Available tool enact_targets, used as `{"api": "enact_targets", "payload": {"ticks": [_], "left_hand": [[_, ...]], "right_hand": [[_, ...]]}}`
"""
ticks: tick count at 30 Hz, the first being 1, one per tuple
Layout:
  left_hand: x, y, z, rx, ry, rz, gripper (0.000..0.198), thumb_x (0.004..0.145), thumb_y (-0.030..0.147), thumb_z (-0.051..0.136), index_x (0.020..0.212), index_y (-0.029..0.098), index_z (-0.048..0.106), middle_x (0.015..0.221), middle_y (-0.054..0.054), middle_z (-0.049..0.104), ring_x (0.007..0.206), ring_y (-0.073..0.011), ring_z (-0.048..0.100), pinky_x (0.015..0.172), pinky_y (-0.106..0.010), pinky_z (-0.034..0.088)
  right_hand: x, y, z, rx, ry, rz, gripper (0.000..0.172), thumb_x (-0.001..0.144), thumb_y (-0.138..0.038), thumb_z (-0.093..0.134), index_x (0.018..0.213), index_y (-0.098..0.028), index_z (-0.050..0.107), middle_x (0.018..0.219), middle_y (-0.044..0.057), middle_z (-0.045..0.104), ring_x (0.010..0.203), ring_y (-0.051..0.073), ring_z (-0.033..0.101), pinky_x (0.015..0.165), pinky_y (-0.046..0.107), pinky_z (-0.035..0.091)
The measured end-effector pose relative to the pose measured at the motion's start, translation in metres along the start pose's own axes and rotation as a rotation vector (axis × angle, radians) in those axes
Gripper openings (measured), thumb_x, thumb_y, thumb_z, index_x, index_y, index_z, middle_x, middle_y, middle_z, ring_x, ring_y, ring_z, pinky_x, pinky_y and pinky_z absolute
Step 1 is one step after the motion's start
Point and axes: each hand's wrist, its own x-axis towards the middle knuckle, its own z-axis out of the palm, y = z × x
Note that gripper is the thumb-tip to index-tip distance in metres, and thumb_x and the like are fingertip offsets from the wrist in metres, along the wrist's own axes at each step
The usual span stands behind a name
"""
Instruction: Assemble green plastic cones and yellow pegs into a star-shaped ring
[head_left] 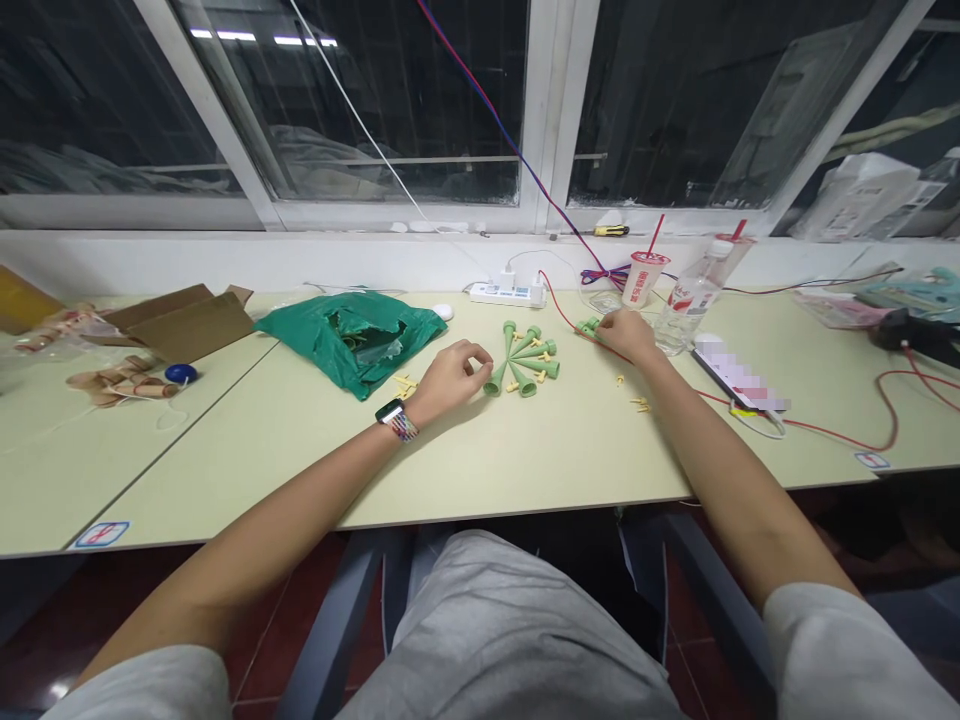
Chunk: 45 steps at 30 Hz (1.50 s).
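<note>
Several green plastic cones [541, 368] lie in a fan, narrow ends together and wide mouths outward, with small yellow pieces [541, 377] between them. My left hand [450, 382], wearing a watch, is at the fan's left side. Its thumb and forefinger are curled together at the rim of the lower-left cone [493, 385]. To the right, my right hand [628, 333] is closed over more green pieces [587, 327]; its fingertips are partly hidden behind the hand. More yellow pieces lie beside my left wrist and left of my right forearm.
A torn green plastic bag [315, 325] lies left of the cones, near an open cardboard box [184, 325] and a wooden toy [124, 382] with a blue ball. A water bottle [686, 305], drink cup [643, 280], phone [731, 375] and red cable [847, 434] are on the right.
</note>
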Motion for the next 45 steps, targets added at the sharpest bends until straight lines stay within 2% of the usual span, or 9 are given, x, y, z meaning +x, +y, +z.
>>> {"api": "enact_targets", "payload": {"ticks": [6, 12, 15, 19, 24, 29, 33, 38, 45], "left_hand": [[0.000, 0.001, -0.001, -0.005, 0.018, 0.013, 0.021, 0.093, 0.032, 0.059, 0.094, 0.019, 0.075, 0.100, -0.007, 0.072, 0.076, -0.0182, 0.067, 0.078, -0.035, 0.053], [0.004, -0.003, 0.000, -0.128, 0.116, 0.003, 0.022, 0.096, 0.034, 0.060, 0.104, 0.018, 0.072, 0.111, -0.007, 0.075, 0.089, -0.0179, 0.070, 0.078, -0.030, 0.055], [0.008, -0.006, -0.002, -0.289, 0.169, -0.049, 0.036, 0.097, 0.044, 0.063, 0.121, 0.018, 0.070, 0.115, -0.009, 0.075, 0.093, -0.0189, 0.071, 0.079, -0.030, 0.058], [0.015, -0.014, -0.007, -0.575, 0.184, -0.116, 0.058, 0.096, 0.053, 0.067, 0.141, 0.017, 0.063, 0.120, -0.013, 0.076, 0.098, -0.0204, 0.073, 0.082, -0.032, 0.061], [0.026, -0.031, -0.013, -0.868, 0.294, -0.175, 0.048, 0.085, 0.054, 0.082, 0.116, 0.018, 0.077, 0.109, -0.011, 0.078, 0.093, -0.0200, 0.074, 0.080, -0.030, 0.059], [0.040, -0.050, -0.033, -1.156, 0.514, -0.291, 0.034, 0.075, 0.041, 0.092, 0.091, 0.018, 0.073, 0.090, -0.005, 0.075, 0.079, -0.0161, 0.070, 0.075, -0.027, 0.058], [0.045, -0.067, -0.049, -1.308, 0.662, -0.358, 0.026, 0.081, 0.036, 0.088, 0.088, 0.019, 0.069, 0.089, -0.005, 0.074, 0.079, -0.0151, 0.069, 0.076, -0.025, 0.058], [0.043, -0.077, -0.053, -1.399, 0.644, -0.436, 0.020, 0.084, 0.032, 0.082, 0.092, 0.018, 0.070, 0.091, -0.006, 0.074, 0.081, -0.0152, 0.069, 0.076, -0.024, 0.056], [0.040, -0.075, -0.050, -1.435, 0.556, -0.407, 0.015, 0.082, 0.025, 0.082, 0.091, 0.017, 0.073, 0.095, -0.006, 0.073, 0.086, -0.0157, 0.068, 0.081, -0.026, 0.057]], "right_hand": [[0.007, -0.002, 0.001, -0.057, -0.090, 0.006, 0.023, 0.082, -0.022, 0.076, 0.103, -0.019, 0.085, 0.113, 0.016, 0.081, 0.097, 0.027, 0.071, 0.075, 0.033, 0.047], [-0.005, -0.013, -0.006, 0.120, 0.100, -0.104, 0.019, 0.087, -0.023, 0.070, 0.100, -0.018, 0.083, 0.109, 0.014, 0.081, 0.099, 0.027, 0.072, 0.082, 0.034, 0.050], [-0.026, -0.051, -0.003, 0.452, 0.098, -0.245, 0.018, 0.087, -0.026, 0.068, 0.096, -0.017, 0.081, 0.100, 0.010, 0.081, 0.086, 0.022, 0.071, 0.081, 0.033, 0.052], [-0.060, -0.120, 0.009, 0.863, -0.199, -0.389, 0.021, 0.083, -0.035, 0.070, 0.093, -0.018, 0.079, 0.085, 0.004, 0.076, 0.063, 0.016, 0.060, 0.064, 0.030, 0.050], [-0.078, -0.180, 0.017, 0.967, -0.333, -0.511, 0.020, 0.085, -0.036, 0.067, 0.086, -0.017, 0.076, 0.076, -0.001, 0.070, 0.056, 0.011, 0.054, 0.062, 0.027, 0.046], [-0.095, -0.209, 0.024, 0.736, -0.219, -0.474, 0.029, 0.100, -0.035, 0.053, 0.093, -0.018, 0.075, 0.091, 0.004, 0.077, 0.072, 0.016, 0.064, 0.072, 0.029, 0.049], [-0.127, -0.230, 0.037, 0.347, -0.179, -0.669, 0.024, 0.100, -0.028, 0.056, 0.114, -0.019, 0.073, 0.115, 0.011, 0.076, 0.104, 0.026, 0.067, 0.088, 0.035, 0.052], [-0.155, -0.251, 0.055, 0.103, -0.179, -0.985, 0.027, 0.101, -0.017, 0.050, 0.116, -0.019, 0.073, 0.119, 0.012, 0.072, 0.114, 0.028, 0.062, 0.091, 0.038, 0.053], [-0.161, -0.246, 0.055, 0.063, -0.184, -0.964, 0.027, 0.102, -0.013, 0.050, 0.111, -0.020, 0.075, 0.116, 0.012, 0.070, 0.112, 0.028, 0.062, 0.083, 0.036, 0.051]]}}
